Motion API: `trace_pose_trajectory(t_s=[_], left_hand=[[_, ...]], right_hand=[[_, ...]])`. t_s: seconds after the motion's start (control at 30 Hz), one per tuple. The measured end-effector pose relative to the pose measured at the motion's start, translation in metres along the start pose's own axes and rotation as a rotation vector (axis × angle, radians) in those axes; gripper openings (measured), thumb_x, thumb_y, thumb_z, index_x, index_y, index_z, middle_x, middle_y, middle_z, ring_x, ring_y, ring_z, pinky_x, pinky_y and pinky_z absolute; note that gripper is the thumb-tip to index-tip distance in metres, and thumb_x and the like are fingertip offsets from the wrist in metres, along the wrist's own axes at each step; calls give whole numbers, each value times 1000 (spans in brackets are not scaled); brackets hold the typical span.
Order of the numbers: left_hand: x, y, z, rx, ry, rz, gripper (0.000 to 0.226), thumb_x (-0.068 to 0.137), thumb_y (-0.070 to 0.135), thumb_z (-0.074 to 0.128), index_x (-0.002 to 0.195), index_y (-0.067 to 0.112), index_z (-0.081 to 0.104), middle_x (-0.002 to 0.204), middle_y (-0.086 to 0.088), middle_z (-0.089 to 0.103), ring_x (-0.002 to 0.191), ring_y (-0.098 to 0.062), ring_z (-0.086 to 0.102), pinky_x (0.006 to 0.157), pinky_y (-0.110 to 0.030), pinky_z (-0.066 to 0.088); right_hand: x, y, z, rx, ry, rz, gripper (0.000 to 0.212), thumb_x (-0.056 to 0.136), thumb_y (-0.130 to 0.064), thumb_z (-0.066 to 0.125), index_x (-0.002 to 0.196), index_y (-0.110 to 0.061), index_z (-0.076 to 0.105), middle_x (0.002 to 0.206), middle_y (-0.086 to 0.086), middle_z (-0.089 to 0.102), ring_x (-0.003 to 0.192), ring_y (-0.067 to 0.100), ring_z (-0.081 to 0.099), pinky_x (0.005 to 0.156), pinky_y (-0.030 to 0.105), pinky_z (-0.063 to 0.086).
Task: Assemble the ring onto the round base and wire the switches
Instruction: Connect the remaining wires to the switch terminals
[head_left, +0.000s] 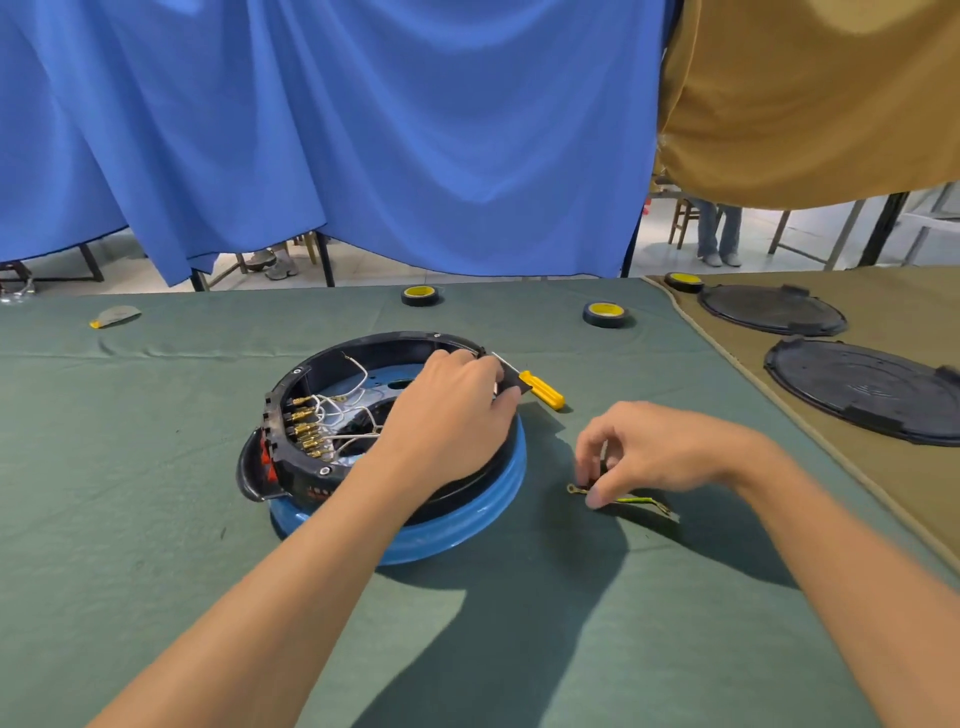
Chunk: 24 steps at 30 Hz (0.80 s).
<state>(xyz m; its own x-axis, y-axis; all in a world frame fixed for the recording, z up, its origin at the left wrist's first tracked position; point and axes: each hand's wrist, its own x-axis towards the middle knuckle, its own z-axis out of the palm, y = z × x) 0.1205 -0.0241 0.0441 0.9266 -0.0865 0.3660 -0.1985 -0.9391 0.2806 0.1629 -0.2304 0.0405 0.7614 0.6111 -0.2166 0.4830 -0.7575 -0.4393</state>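
The black ring (332, 410) sits on the blue round base (467, 525) near the middle of the green cloth (156, 571), its open top showing white wires (348, 410) and a row of brass terminals (306, 426) along the left inner wall. The left hand (452, 415) lies palm-down over the ring's right side, fingers curled at the far rim; it seems to press a small dark part there, though the grip is hidden. A yellow-handled screwdriver (540, 389) lies just beyond that hand, touching the ring's edge.

The right hand (660, 452) hovers right of the base, thumb and forefinger pinched on a short green-yellow wire (634, 501) with a ring lug, which rests on the cloth.

Two tape rolls (421, 295) (604, 314) stand well back, near the far edge. Two black lids (862, 389) lie on the tan cloth at right. The near cloth is bare between the forearms.
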Motion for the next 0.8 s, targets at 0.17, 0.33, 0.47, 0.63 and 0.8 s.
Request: trace_pose_trajectory(t_s=[0.17, 0.33, 0.47, 0.63, 0.8], left_hand=[[-1, -3, -3, -32, 17, 15, 31, 99, 34, 50, 124, 17, 60, 123, -1, 59, 120, -22, 45, 94, -31, 35], [-6, -2, -12, -221, 141, 100, 27, 94, 34, 61, 115, 19, 67, 100, 10, 66, 99, -8, 56, 87, -22, 41], [-5, -2, -20, -334, 126, 145, 20, 89, 32, 68, 105, 20, 74, 87, 14, 70, 81, 4, 60, 69, -10, 41], [-2, -15, -31, -403, 272, 73, 11, 90, 17, 69, 88, 11, 78, 73, 1, 74, 66, -13, 65, 68, -25, 49], [-1, -32, -39, -387, 243, 50, 10, 88, 18, 71, 92, 14, 79, 77, 7, 73, 75, -2, 65, 70, -13, 48]], right_hand=[[0, -5, 5, -141, -8, -34, 6, 86, -20, 67, 84, -25, 70, 93, -7, 62, 77, -2, 53, 69, 14, 42], [0, -16, -6, 103, 237, -126, 5, 93, -13, 55, 92, -16, 58, 85, 0, 68, 77, 11, 59, 75, 30, 48], [9, -37, -18, 345, 345, -260, 7, 92, -7, 56, 93, -11, 62, 73, -2, 68, 65, 7, 58, 65, 25, 49], [28, -59, -22, 452, 388, -310, 5, 92, -11, 62, 90, -11, 66, 76, 4, 72, 67, 11, 61, 63, 22, 50], [43, -70, -22, 535, 401, -337, 6, 91, -10, 64, 87, -10, 68, 74, 6, 71, 60, 14, 54, 59, 30, 46]])
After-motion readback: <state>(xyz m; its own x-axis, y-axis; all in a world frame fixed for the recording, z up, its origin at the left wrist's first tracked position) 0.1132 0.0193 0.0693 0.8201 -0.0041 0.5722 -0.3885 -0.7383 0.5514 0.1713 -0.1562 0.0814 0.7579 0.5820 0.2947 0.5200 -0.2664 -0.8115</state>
